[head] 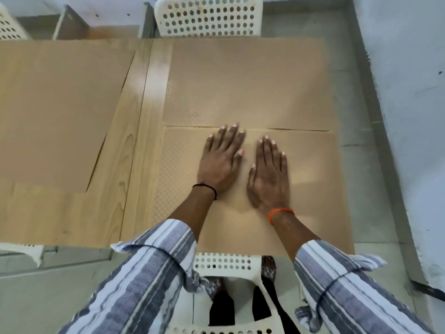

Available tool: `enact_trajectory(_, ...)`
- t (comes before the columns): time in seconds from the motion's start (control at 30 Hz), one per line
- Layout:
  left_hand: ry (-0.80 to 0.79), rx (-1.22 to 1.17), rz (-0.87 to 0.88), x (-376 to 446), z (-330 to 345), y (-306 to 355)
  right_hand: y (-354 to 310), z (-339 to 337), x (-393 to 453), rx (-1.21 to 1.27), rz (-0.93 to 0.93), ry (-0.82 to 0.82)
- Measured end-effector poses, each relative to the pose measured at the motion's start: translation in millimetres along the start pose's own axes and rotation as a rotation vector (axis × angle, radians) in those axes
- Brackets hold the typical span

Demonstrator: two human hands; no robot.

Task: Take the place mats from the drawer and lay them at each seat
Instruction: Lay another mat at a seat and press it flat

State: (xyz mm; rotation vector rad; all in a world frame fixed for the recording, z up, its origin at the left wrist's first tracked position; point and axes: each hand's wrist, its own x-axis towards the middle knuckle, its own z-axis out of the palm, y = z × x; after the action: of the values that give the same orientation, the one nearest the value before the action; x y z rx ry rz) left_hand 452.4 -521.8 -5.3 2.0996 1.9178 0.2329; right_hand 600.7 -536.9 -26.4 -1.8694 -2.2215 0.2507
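place mat (313, 189), tan, dimpled texture, lies flat at near seat on wooden bench (134, 145), far edge meeting a second mat (240, 80). left hand (220, 162) and right hand (269, 179) spread, palms pressing it. looks thin, light, floppy, likely slides; take by an edge or corner.

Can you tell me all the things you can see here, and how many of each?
Place mats: four, tan. One near under both hands, one beyond it, a large one far left, one near left, partly under that.
Table: one, light wood, bare strip between the mats.
Chairs: four, white with holes. One across the table, one below the person, two part-seen at left.
Floor: grey, right of the table.
Left hand: flat on the near mat, black wristband.
Right hand: flat beside it, orange wristband.
Sleeves: two, striped grey and white.
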Motion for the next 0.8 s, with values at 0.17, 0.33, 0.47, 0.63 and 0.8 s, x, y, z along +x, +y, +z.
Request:
enact_trajectory(0.17,0.061,0.053,-0.239,-35.5,-12.8,-52.3,-1.7,-3.7,-1.7,-0.028,0.006,-0.034)
enact_trajectory(0.33,0.065,0.037,-0.284,-45.9,-14.9,-65.5,-1.9,-1.9,-1.6,-0.056,0.002,-0.031)
enact_trajectory(0.47,0.063,0.044,-0.281,-65.1,-15.5,-65.9,-2.3,-1.5,-3.2,-0.048,0.005,-0.017)
enact_trajectory(0.63,0.054,0.074,-0.276,-111.5,-12.5,-65.1,-5.8,-6.8,-4.5,-0.061,0.005,-0.042)
enact_trajectory(0.8,0.064,0.086,-0.272,-117.1,-11.1,-64.4,-6.9,-8.7,-4.4,-0.061,0.012,-0.084)
